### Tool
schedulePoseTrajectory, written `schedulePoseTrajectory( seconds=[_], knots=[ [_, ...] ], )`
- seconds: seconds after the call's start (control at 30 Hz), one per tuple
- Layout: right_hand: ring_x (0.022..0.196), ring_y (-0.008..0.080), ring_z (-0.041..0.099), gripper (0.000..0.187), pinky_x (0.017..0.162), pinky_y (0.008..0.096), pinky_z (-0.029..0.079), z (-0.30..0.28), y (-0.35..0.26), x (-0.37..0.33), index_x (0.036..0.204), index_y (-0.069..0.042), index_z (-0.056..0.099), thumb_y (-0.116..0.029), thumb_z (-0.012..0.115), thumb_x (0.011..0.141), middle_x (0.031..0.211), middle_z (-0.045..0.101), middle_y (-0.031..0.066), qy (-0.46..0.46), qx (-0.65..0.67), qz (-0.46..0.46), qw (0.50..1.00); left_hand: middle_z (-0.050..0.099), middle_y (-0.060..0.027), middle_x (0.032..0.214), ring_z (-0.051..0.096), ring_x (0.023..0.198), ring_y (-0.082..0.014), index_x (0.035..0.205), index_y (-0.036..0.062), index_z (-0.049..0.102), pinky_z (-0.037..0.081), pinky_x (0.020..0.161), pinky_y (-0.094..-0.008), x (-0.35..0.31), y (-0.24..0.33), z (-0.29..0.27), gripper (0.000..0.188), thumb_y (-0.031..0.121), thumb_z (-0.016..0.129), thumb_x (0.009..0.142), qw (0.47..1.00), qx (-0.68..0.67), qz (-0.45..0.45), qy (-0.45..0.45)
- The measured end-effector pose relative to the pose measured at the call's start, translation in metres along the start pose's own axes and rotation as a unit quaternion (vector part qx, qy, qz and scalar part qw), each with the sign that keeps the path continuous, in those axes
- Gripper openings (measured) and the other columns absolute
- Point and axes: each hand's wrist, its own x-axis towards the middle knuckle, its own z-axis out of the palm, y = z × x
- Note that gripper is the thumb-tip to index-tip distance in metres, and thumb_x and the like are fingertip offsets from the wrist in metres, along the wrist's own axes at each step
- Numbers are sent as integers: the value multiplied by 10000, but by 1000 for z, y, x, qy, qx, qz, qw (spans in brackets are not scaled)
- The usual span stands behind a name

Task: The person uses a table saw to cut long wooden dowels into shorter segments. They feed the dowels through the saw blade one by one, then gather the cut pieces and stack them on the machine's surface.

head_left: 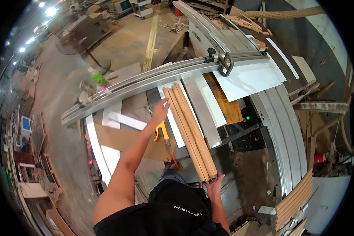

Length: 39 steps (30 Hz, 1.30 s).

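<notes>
Left hand [160, 112] of mine reaches out flat, fingers spread, resting against the left side of the wooden slats [189, 131] near their far end; it grips nothing. Right hand [214, 186] is open too, fingertips pushing on the near end of the same slats. They lie together as a bundle of long rounded strips on the saw table [240, 173], running away from me and leaning a little left. Just under my left forearm sits a yellow clamp [161, 131], close beside the slats. Right of them a grey metal bar [202, 114] lies alongside, then a brown board [223, 100] and a white sheet [246, 80]. Across the far ends of the slats runs the long grey fence rail [153, 80], carrying a black clamp [225, 63], and it blocks the way forward. A green bottle [99, 78] stands beyond the rail on the left. More curved slats are stacked [295, 200] well off to my right.
</notes>
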Motion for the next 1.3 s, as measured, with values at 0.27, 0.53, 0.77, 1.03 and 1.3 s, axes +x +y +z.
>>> schedulePoseTrajectory(
  seconds=[0.27, 0.53, 0.77, 1.03, 1.3],
  knots=[
    [1361, 308, 486, 697, 1084, 530, 428, 61, 22, -7, 1549, -241, 325, -697, 302, 1023, 1526, 439, 104, 98, 83, -66, 989, 636, -249, 1296, 601, 1222, -398, 1392, 14, 546, 456, 1046, -410, 133, -60, 8, 516, 409, 453, 1075, 979, 65, 70, -178],
    [1340, 320, 503, 705, 1037, 527, 478, 66, 27, -1, 1605, -279, 229, -670, 344, 1030, 1549, 398, 92, 129, 132, -67, 980, 601, -216, 1376, 554, 1296, -366, 1414, 24, 544, 410, 1101, -394, 150, -66, 25, 550, 444, 410, 1085, 971, -41, 64, -228],
    [1341, 323, 498, 669, 1050, 508, 476, 88, 26, -23, 1570, -207, 285, -633, 311, 1054, 1518, 429, 91, 188, 67, -125, 972, 635, -156, 1341, 586, 1243, -262, 1370, 16, 592, 402, 1100, -349, 135, -67, 13, 513, 412, 421, 1092, 960, -105, 9, -258],
    [1148, 265, 588, 479, 970, 444, 497, 13, 48, -13, 1383, -130, 535, -472, 389, 1082, 1271, 583, 105, 383, 10, -124, 916, 639, -124, 1332, 595, 1218, -210, 1333, -18, 604, 443, 1072, -322, 107, -71, 32, 361, 122, 576, 1001, 941, -123, 37, -311],
    [1052, 192, 577, 438, 955, 357, 469, 18, 56, -6, 1255, -31, 645, -391, 476, 1071, 1151, 646, 100, 445, -15, -229, 866, 670, -132, 967, 592, 865, -218, 1116, -49, 655, 487, 829, -373, 115, -48, 40, 358, 287, 567, 1032, 935, -10, 77, -347]
  ],
)
